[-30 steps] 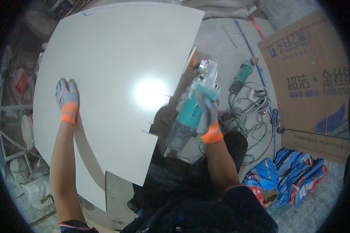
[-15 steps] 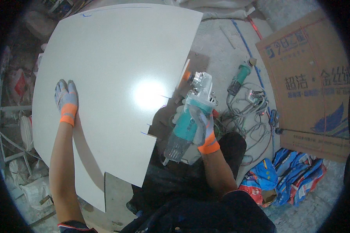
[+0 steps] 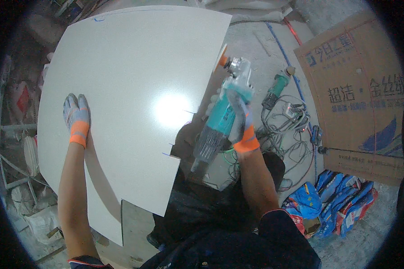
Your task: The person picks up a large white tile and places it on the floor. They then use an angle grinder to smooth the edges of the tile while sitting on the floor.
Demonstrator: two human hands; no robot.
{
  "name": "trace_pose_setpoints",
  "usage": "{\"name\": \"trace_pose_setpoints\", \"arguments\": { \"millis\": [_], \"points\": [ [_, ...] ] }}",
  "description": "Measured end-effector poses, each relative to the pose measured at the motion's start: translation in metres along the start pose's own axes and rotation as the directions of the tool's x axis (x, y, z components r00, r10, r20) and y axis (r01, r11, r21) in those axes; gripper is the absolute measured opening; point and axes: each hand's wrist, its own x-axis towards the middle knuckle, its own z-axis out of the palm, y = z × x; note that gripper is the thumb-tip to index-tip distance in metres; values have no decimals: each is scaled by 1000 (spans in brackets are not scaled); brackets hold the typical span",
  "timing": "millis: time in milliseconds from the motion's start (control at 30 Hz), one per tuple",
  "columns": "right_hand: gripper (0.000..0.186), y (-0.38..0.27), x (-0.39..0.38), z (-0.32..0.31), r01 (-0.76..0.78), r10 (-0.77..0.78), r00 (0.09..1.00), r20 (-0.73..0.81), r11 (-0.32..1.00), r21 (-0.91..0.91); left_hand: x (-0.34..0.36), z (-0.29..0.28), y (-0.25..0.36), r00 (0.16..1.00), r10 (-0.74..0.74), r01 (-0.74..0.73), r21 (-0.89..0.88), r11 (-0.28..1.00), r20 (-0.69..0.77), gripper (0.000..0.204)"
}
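A large white slab with notched edges and small blue marks lies before me. My left hand, in a grey and orange glove, rests flat on its left part, fingers stretched out. A teal angle grinder is in my right hand, which wears a matching glove and wraps round the body. The grinder's head points away from me. Its orange-hubbed disc stands on edge along the slab's right side; whether it touches the slab I cannot tell.
Right of the slab, a second teal power tool lies on the floor beside tangled cables. Further right stands a large cardboard sheet, with blue and red bags below it. Metal tubing and sacks crowd the left.
My right hand has moved the grinder away from me along the slab's right edge. My left hand and the slab stay in nearly the same place.
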Motion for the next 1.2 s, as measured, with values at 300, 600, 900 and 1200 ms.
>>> {"name": "trace_pose_setpoints", "arguments": {
  "millis": [300, 600, 900, 1200],
  "points": [
    [42, 0, -1, 0, -60, 59, 998, 9, 996, 68, 0, 1, -3, 1000, -13, 13, -21, 1000, 12, 60],
    [36, 29, -42, 10, -24, 26, 999, -48, 999, 38, -3, -7, 4, 999, -18, 20, -38, 999, 40, 59],
    [38, 47, -75, 12, 1, -7, 997, -77, 997, -80, -3, -5, 3, 999, -14, 14, -11, 1000, 30, 59],
    [56, 57, -56, -8, -147, 101, 981, 168, 946, 289, -2, -5, 4, 998, -31, 26, 87, 996, 57, 60]
  ]
}}
